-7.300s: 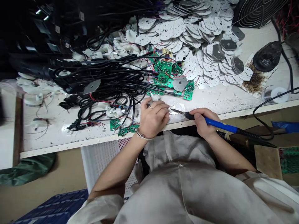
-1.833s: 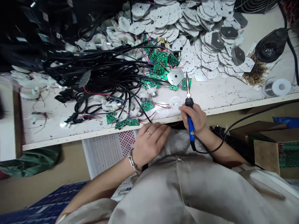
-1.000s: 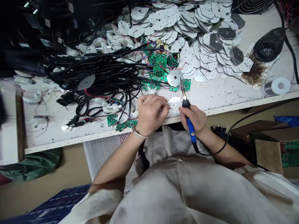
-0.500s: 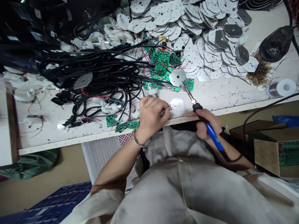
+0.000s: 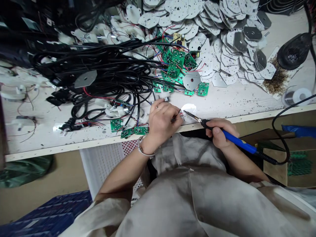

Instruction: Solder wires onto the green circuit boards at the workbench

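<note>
My right hand is shut around a blue-handled soldering iron, and its metal tip reaches left to the edge of a round white plate on the bench. My left hand pinches thin coloured wires with a small dark part just beside the plate. The fingers hide what the wire ends join. A small motor lies just beyond my left hand.
The white-painted bench holds a heap of perforated white plates, tangled black cables and green circuit boards. A solder spool and a black iron stand sit right. A white crate stands below.
The soldering iron has swung from pointing up the bench to pointing left, with its tip now at the plate. My left hand stays nearly still at the wires.
</note>
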`<state>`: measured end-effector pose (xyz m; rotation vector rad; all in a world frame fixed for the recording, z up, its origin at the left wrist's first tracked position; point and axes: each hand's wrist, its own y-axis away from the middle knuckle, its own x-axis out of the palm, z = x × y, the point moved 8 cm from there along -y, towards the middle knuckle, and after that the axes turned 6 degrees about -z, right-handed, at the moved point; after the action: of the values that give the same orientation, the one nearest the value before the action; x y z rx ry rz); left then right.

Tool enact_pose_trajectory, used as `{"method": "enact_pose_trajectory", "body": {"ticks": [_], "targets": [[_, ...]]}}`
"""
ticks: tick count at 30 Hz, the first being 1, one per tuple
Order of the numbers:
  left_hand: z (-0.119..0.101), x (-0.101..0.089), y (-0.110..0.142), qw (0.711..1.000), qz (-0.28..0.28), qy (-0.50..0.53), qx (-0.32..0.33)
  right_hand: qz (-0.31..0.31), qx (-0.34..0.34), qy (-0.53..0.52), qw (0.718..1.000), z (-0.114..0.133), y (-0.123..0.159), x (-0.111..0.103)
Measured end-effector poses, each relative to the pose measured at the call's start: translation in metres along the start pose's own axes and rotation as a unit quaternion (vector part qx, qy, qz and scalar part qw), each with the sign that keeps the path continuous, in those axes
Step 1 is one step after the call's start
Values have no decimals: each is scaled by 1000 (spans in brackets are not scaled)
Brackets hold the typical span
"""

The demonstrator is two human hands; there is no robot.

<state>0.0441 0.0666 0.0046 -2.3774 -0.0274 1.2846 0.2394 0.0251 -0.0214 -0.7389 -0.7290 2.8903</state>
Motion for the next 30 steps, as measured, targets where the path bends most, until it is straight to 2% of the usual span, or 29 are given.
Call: {"method": "enact_pose_trajectory", "body": {"ticks": [8,17,24,30], "targets": [[-1,-1,0,1000,4,9,0,-37,-12,-98,994,11,-9,-5],[-2,-3,0,1000,1,21,1,-39,-22,-110,993,14,-12,-5],[-1,-2,0,1000,8,16,2,-49,32,-88,994,9,-10,-5],[-2,-4,2,999,-23,22,24,-32,-28,-111,993,18,-15,-4]]}}
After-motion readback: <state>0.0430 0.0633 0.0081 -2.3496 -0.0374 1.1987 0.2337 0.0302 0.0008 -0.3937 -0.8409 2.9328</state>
